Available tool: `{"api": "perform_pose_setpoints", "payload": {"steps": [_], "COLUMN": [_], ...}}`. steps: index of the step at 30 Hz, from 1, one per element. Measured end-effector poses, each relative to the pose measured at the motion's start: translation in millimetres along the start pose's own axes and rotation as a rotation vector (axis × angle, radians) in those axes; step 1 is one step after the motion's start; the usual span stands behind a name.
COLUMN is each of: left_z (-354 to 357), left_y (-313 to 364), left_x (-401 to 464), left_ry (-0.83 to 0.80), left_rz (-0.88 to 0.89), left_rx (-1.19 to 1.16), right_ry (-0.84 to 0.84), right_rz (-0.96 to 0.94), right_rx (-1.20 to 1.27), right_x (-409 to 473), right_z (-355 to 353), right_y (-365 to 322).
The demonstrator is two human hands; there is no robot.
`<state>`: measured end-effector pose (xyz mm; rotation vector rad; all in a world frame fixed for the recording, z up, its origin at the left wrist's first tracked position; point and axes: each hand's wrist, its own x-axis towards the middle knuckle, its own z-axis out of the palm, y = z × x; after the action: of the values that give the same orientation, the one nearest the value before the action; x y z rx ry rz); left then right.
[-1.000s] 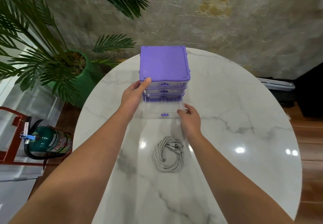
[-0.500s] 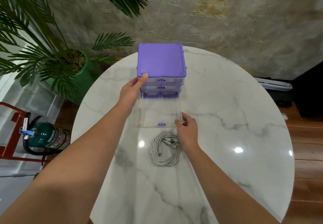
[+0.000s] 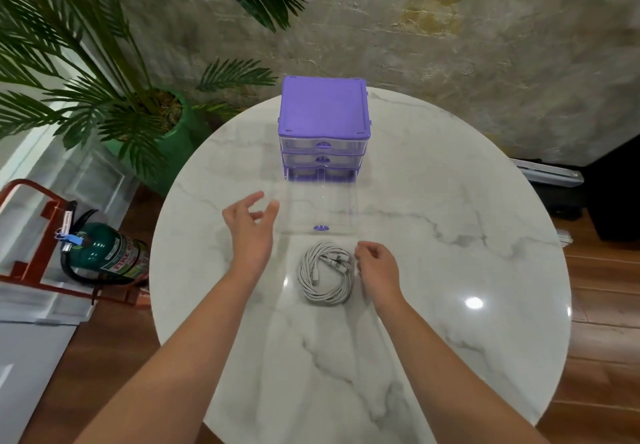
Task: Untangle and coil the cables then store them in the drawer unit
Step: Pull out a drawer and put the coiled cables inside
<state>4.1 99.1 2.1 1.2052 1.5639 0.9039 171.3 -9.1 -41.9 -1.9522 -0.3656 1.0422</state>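
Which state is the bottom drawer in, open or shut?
Open. The clear bottom drawer is pulled out of the purple unit toward the cables, its handle far forward; nothing shows inside.

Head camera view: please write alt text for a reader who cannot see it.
A coiled white cable lies on a round marble table between two open hands, left hand and right hand, before a purple drawer unit whose clear bottom drawer is pulled out.
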Motion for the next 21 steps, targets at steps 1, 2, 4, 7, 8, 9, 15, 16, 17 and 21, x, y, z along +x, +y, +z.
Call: {"api": "perform_pose_setpoints", "payload": {"steps": [1,2,4,7,8,9,15,16,17,21], "left_z": [-0.4,0.0,3.4,9.6,10.5,10.5,7.6,6.6,5.5,-1.7], "left_y": [-7.9,-15.3,-31.1,-51.8,-55.4,-56.2,-56.7,-57.0,-58.2,-52.7], "left_x": [-12.7,-25.1,-43.6,-54.7,-56.9,-60.2,-72.9,-74.2,-74.8,-69.4], "left_ry": [0.021,0.029,-0.013,-0.18,-0.231,-0.272,-0.377,-0.37,-0.361,-0.31], "left_rz": [0.022,0.04,0.05,-0.039,-0.074,-0.08,-0.062,-0.088,-0.109,-0.151], "left_rx": [0.019,0.034,0.082,0.169,0.182,0.189,0.104,0.067,0.04,-0.105], "right_ry": [-0.023,-0.043,-0.061,-0.098,-0.11,-0.118,-0.121,-0.121,-0.116,-0.126], "right_rz": [-0.013,-0.022,-0.044,-0.073,-0.073,-0.07,-0.009,0.003,0.012,0.009], "right_rx": [-0.039,-0.067,-0.114,-0.184,-0.179,-0.169,-0.037,-0.018,0.011,0.118], "right_x": [-4.6,-9.1,-16.8,-20.4,-22.9,-23.1,-34.9,-36.6,-38.0,-43.1], "right_z": [-1.5,-2.9,-3.9,-2.7,-1.4,-0.6,-2.5,-2.7,-2.8,-3.2], "right_y": [1.6,2.9,5.6,12.3,12.3,13.9,9.0,9.4,9.5,-3.2]}}
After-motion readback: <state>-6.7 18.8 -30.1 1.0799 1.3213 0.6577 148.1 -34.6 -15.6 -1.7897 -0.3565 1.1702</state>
